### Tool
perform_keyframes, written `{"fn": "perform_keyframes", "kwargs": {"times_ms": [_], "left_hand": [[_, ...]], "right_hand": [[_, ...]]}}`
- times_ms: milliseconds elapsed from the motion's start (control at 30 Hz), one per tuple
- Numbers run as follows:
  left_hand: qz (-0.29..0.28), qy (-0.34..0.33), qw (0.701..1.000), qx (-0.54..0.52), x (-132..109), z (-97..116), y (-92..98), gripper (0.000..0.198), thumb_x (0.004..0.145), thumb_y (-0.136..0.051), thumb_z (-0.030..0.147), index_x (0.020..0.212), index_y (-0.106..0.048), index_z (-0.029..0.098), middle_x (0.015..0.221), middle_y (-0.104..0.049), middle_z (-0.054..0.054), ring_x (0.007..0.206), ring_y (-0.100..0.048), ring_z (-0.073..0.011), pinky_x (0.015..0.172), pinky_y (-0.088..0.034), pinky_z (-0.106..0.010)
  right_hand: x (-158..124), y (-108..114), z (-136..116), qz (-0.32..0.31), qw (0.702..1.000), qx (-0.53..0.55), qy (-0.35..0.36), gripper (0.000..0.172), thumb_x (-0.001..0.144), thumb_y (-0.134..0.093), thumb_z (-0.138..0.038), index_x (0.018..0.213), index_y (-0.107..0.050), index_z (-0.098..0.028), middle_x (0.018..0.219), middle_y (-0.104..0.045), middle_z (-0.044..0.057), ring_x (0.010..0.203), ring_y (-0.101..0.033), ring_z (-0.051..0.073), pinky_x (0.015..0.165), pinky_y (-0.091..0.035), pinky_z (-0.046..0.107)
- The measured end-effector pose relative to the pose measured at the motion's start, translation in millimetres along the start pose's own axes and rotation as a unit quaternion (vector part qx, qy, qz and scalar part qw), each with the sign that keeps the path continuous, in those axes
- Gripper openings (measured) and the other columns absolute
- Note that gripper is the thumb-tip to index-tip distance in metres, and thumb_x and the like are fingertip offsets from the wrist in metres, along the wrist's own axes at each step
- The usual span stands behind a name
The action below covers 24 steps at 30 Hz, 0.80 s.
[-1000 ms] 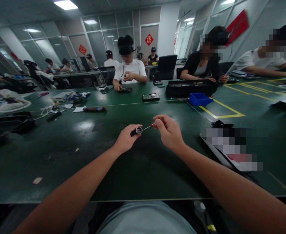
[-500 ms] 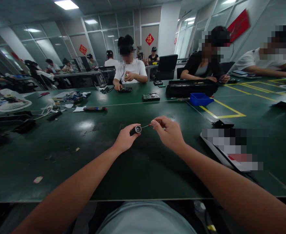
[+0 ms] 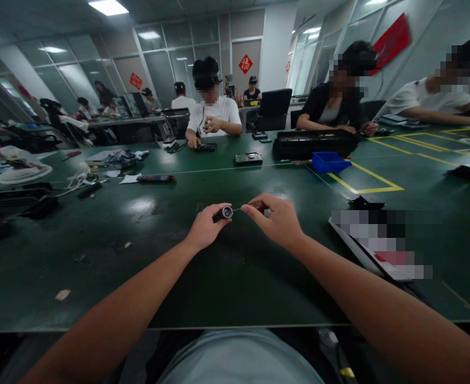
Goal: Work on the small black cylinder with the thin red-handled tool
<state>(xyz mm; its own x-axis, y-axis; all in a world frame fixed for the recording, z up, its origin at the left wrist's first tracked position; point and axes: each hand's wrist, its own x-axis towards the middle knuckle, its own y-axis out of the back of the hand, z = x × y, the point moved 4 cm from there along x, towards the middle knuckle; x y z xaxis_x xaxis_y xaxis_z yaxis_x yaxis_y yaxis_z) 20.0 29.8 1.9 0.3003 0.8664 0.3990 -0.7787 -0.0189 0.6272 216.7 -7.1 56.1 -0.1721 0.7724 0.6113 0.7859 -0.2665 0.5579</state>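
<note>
My left hand [image 3: 207, 229] is closed round a short black cylindrical part [image 3: 226, 212], whose round, silver-rimmed end faces me. What lies inside that end is too small to make out. In my right hand [image 3: 277, 217] is a thin screwdriver [image 3: 237, 209], gripped by its reddish-brown handle between thumb and fingers. Its slim metal shaft points left and reaches the rim of the black part; I cannot tell whether the tip is inside. Both hands are held over the green tabletop [image 3: 243, 282], near its middle.
A bare hard drive [image 3: 248, 159] and a blue bin [image 3: 329, 162] lie ahead. Another screwdriver-like tool [image 3: 156, 178] is at front left, with cables and a white fan part [image 3: 24, 173] farther left. A white, blurred-out object [image 3: 373, 245] rests right. Co-workers sit across the table.
My right hand has shifted slightly left along the screwdriver, with the fingers now nearer the black part and more of the handle covered differently. My left hand stays in place.
</note>
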Motion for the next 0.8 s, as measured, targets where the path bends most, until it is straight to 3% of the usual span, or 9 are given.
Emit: {"fn": "perform_keyframes", "kwargs": {"times_ms": [333,467,633,800], "left_hand": [[-0.006,0.002,1.0,0.004,0.3,0.0,-0.6,0.04,0.084,-0.07,0.021,0.124,-0.065,0.023,0.124,-0.067,-0.006,0.118,-0.059,-0.0233,0.107,-0.042,-0.042],[-0.01,0.0,1.0,0.009,0.0,1.5,0.0,0.04,0.084,-0.069,0.022,0.124,-0.065,0.024,0.123,-0.067,-0.005,0.117,-0.059,-0.023,0.107,-0.042,-0.042],[-0.019,0.0,1.0,0.014,-0.7,3.8,0.2,0.041,0.084,-0.07,0.023,0.125,-0.065,0.026,0.122,-0.067,-0.005,0.117,-0.059,-0.0235,0.106,-0.042,-0.043],[-0.016,0.006,1.0,0.021,-0.4,4.1,0.5,0.041,0.084,-0.07,0.021,0.124,-0.065,0.025,0.122,-0.067,-0.005,0.116,-0.059,-0.0231,0.106,-0.042,-0.042]], "right_hand": [[-1.3,-2.1,-4.6,-0.02,0.999,0.039,0.03,0.013,0.089,-0.06,-0.026,0.099,-0.066,-0.02,0.087,-0.074,0.005,0.078,-0.07,0.019,0.069,-0.052,0.031],[-1.3,-2.5,-5.8,-0.045,0.998,0.046,0.028,0.013,0.09,-0.057,-0.028,0.099,-0.065,-0.021,0.09,-0.073,0.005,0.081,-0.069,0.019,0.074,-0.052,0.033],[-0.4,-2.0,0.2,-0.032,0.999,0.028,-0.015,0.029,0.097,-0.047,-0.043,0.095,-0.067,-0.022,0.074,-0.068,0.002,0.066,-0.061,0.016,0.062,-0.043,0.03],[-0.1,-2.7,2.1,-0.034,0.999,0.016,-0.023,0.024,0.097,-0.046,-0.034,0.105,-0.065,-0.022,0.075,-0.067,0.001,0.063,-0.057,0.016,0.061,-0.039,0.029]]}}
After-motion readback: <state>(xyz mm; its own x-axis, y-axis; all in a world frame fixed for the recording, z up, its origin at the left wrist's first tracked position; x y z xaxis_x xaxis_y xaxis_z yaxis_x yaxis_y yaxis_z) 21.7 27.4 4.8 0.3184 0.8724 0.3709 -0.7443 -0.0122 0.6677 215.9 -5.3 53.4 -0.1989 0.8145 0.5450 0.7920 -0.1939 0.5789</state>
